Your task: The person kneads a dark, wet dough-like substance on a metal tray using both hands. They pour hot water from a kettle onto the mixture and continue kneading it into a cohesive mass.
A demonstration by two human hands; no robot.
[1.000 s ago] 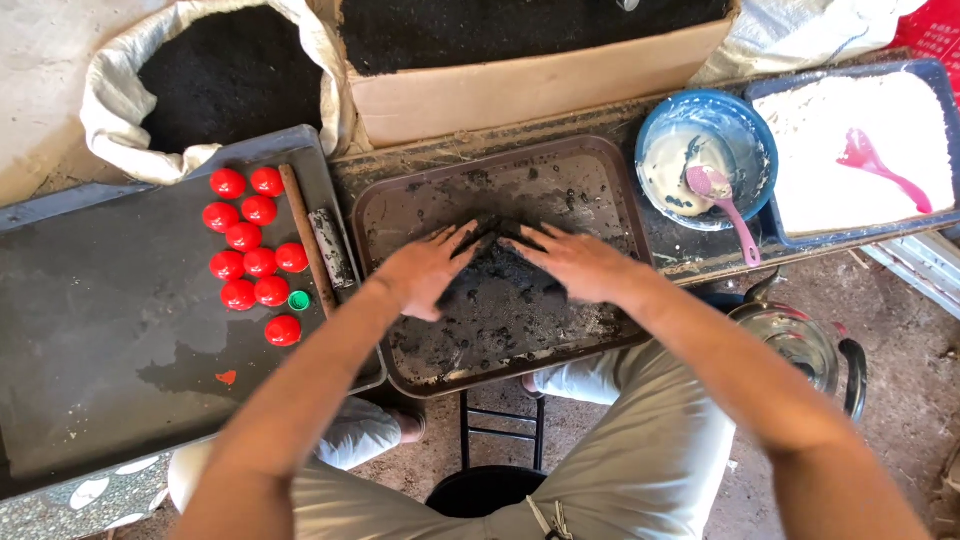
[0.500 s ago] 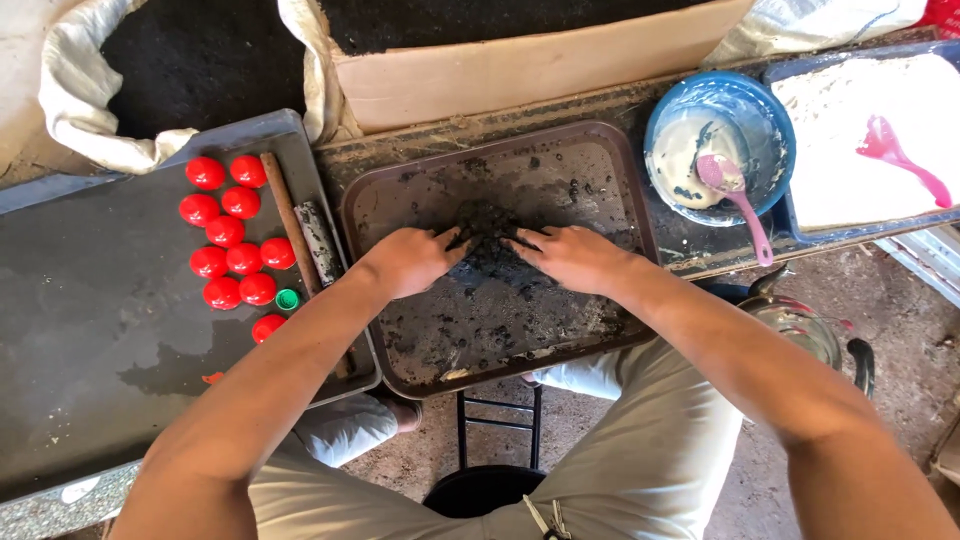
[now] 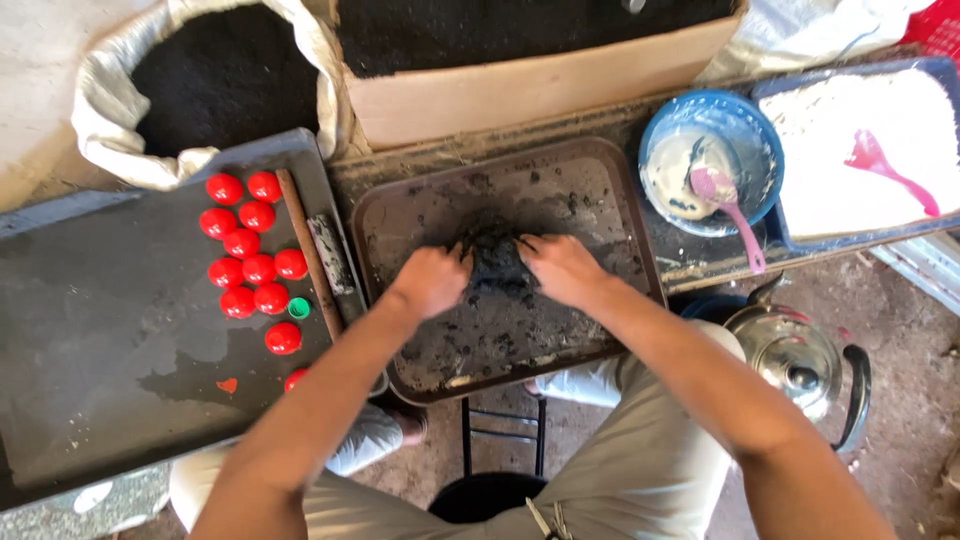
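A brown rectangular tray (image 3: 600, 180) smeared with black paste sits in front of me. My left hand (image 3: 430, 280) and my right hand (image 3: 562, 268) are both curled on a heap of black paste (image 3: 492, 252) in the tray's middle, pressing it from either side. The fingertips dig into the heap and are partly hidden by it.
Several red caps (image 3: 252, 272) and a green one (image 3: 298, 308) lie on a dark board (image 3: 100, 350) at left. Behind are a sack of black powder (image 3: 200, 75) and a cardboard box (image 3: 540, 80). Right: a blue bowl with pink spoon (image 3: 712, 165), white powder tray (image 3: 860, 150), metal kettle (image 3: 800, 365).
Both hands went from flat and spread on the tray to curled together, gathering the black paste into a heap between them.
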